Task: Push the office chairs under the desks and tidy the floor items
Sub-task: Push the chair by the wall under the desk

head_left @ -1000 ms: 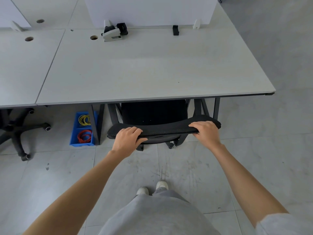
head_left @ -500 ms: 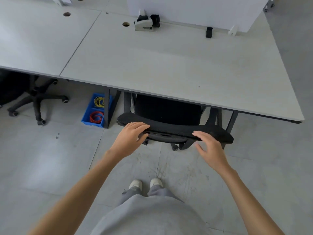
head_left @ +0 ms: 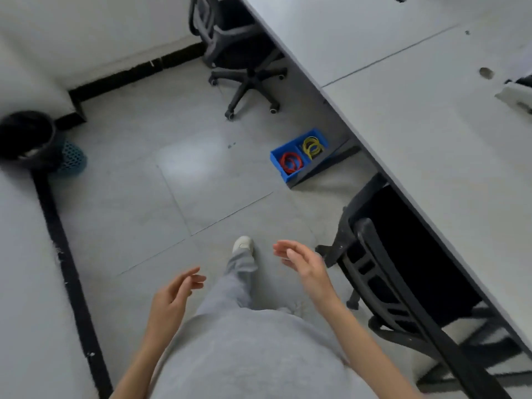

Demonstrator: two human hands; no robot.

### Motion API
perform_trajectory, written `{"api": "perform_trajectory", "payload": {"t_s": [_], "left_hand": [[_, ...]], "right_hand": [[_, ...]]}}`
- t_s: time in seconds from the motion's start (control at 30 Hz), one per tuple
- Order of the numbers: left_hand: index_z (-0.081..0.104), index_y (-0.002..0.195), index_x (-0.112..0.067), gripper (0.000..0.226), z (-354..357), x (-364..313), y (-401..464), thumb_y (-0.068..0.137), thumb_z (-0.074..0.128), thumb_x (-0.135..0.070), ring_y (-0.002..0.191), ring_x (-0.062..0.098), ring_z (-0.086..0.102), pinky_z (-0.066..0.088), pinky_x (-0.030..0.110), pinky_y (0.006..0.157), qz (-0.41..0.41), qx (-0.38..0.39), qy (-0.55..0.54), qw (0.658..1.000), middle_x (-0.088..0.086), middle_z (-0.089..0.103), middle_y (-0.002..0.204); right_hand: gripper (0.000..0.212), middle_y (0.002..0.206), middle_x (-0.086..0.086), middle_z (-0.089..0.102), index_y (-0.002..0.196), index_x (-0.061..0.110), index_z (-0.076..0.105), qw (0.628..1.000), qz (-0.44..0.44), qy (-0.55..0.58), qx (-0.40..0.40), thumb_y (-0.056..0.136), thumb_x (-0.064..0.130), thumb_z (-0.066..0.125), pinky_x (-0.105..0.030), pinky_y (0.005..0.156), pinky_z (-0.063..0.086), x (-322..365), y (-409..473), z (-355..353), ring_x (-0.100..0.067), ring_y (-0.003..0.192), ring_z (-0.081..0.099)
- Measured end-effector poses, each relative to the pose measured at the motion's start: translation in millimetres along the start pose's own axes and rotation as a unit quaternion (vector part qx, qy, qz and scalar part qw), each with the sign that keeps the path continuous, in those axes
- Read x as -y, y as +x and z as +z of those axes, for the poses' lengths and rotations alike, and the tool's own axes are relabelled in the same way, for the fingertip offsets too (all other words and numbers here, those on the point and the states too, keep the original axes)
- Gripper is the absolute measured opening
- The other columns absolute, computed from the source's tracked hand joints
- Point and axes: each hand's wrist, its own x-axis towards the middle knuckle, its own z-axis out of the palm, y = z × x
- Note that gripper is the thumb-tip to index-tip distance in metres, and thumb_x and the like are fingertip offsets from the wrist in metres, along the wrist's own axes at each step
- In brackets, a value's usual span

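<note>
Two office chairs (head_left: 397,272) (head_left: 241,53) under desks (head_left: 431,110), one blue bin (head_left: 299,155), perhaps one wastebasket (head_left: 28,139), left hand (head_left: 169,300) and right hand (head_left: 305,266) loose, empty

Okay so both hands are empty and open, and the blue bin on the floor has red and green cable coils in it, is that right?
Not quite. In the head view the blue bin holds red coils and yellow coils, not green. The rest stands: the left hand and right hand are both empty and open.
</note>
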Motion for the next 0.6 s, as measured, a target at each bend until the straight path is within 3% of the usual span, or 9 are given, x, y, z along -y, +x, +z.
{"api": "perform_trajectory", "payload": {"t_s": [0.2, 0.3, 0.4, 0.6], "left_hand": [[0.062, 0.104, -0.010, 0.026, -38.2, 1.4, 69.3, 0.096, 0.039, -0.003, 0.072, -0.001, 0.066, 0.048, 0.009, 0.065, -0.061, -0.125, -0.104, 0.985, -0.006, 0.072, 0.082], [0.061, 0.105, -0.013, 0.026, -65.1, -26.1, 137.0, 0.096, 0.039, -0.004, 0.073, -0.003, 0.065, 0.048, 0.009, 0.068, -0.058, -0.133, -0.118, 0.982, 0.003, 0.070, 0.091], [0.061, 0.103, -0.018, 0.026, -93.9, -73.4, 210.2, 0.096, 0.040, -0.004, 0.076, -0.003, 0.065, 0.047, 0.008, 0.069, -0.017, -0.129, -0.106, 0.986, -0.009, 0.073, 0.083], [0.060, 0.106, -0.015, 0.023, -128.8, -169.4, 351.4, 0.095, 0.043, -0.004, 0.076, -0.002, 0.064, 0.046, 0.008, 0.070, 0.072, -0.087, -0.103, 0.988, -0.008, 0.069, 0.087]], "right_hand": [[0.021, 0.095, 0.003, 0.068, 0.097, 0.021, 0.062, 0.992, -0.051, -0.082, 0.084, 0.093, 0.008, 0.046, -0.024, 0.083, 0.049, 69.8, 149.5, 64.8, -0.006, 0.088, 0.064], [0.028, 0.095, 0.003, 0.068, 0.096, 0.022, 0.062, 0.987, -0.038, -0.124, 0.091, 0.095, 0.002, 0.043, -0.026, 0.084, 0.049, 90.9, 201.0, 94.2, -0.003, 0.087, 0.065], [0.028, 0.096, 0.001, 0.069, 0.096, 0.022, 0.063, 0.987, -0.022, -0.135, 0.086, 0.095, 0.002, 0.043, -0.024, 0.082, 0.049, 109.1, 240.3, 110.9, -0.004, 0.086, 0.066], [0.026, 0.098, -0.003, 0.070, 0.098, 0.017, 0.064, 0.988, -0.007, -0.145, 0.044, 0.093, 0.001, 0.045, -0.015, 0.076, 0.051, 147.2, 325.6, 124.7, -0.005, 0.088, 0.066]]}}
